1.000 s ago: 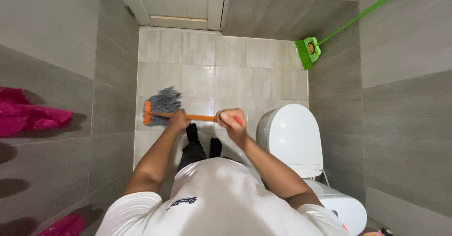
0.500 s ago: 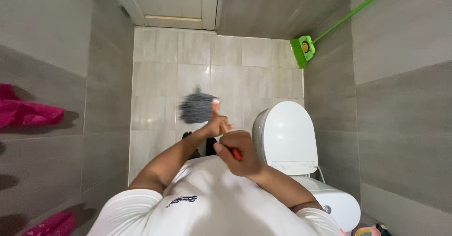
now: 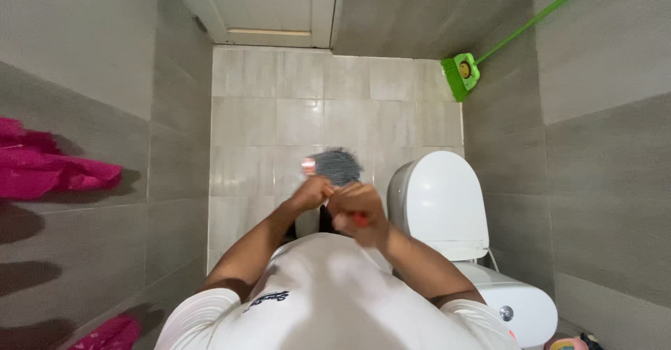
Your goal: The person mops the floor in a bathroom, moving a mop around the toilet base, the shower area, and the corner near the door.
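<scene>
A person in a white T-shirt (image 3: 328, 294) is standing in a narrow grey-tiled bathroom, gripping a mop (image 3: 334, 166) with both hands. The left hand (image 3: 312, 192) and the right hand (image 3: 358, 210) are closing around the orange handle side by side, nearly touching, close to the chest. The mop's grey, stringy head, blurred, is lying on the pale floor tiles (image 3: 265, 119) just beyond the hands, beside the white toilet (image 3: 439, 203) on the right. A green broom (image 3: 461, 75) is leaning in the far right corner, and pink cloth (image 3: 49, 172) is hanging on the left wall.
</scene>
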